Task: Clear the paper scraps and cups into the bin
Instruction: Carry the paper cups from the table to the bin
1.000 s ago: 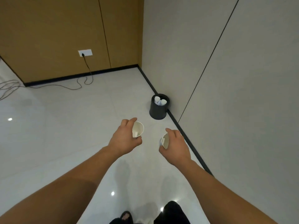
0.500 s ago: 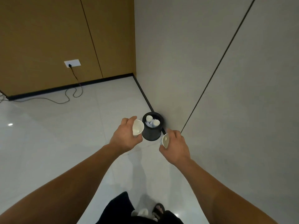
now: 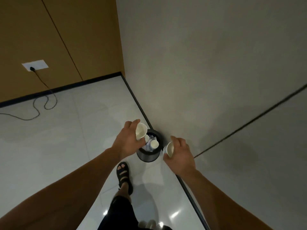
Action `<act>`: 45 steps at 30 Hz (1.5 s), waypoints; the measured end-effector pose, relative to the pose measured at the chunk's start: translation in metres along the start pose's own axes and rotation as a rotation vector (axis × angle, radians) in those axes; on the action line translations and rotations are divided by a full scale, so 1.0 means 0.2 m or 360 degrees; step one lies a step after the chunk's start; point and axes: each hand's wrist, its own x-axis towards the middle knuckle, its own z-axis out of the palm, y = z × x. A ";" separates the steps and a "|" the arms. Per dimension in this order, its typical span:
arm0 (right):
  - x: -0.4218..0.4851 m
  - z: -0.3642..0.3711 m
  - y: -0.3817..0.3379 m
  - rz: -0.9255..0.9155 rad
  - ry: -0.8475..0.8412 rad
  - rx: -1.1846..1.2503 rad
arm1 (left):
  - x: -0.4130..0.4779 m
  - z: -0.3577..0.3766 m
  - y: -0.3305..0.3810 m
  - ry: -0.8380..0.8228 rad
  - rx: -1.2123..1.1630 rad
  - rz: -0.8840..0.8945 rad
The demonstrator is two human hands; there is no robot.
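Left grip (image 3: 128, 142) holds plain cup (image 3: 140, 131), right grip (image 3: 180, 154) second cup (image 3: 169, 149), near bin (image 3: 147, 157).

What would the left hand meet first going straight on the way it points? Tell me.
Probably the bin: the left hand, holding a cup, points over its rim. How high above it the hand is remains unclear.

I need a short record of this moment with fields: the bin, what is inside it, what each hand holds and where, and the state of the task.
bin: black, round, on the floor by the wall
bin contents: cups and crumpled paper
left hand: grips a white paper cup over the bin's left rim
right hand: grips a second cup just right of the bin
task state: both held cups not yet dropped in
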 end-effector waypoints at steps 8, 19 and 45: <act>0.75 0.27 -0.06 0.0244 -0.0099 0.0100 | 0.84 0.08 -0.35 -0.0280 0.0011 -0.0003; 1.48 1.17 0.53 0.0375 -0.0254 0.0194 | 1.54 1.12 -0.97 -0.0358 -0.0237 -0.0330; 1.54 2.11 0.85 0.0208 -0.0207 -0.0376 | 1.59 1.78 -1.63 -0.0719 0.0737 0.0250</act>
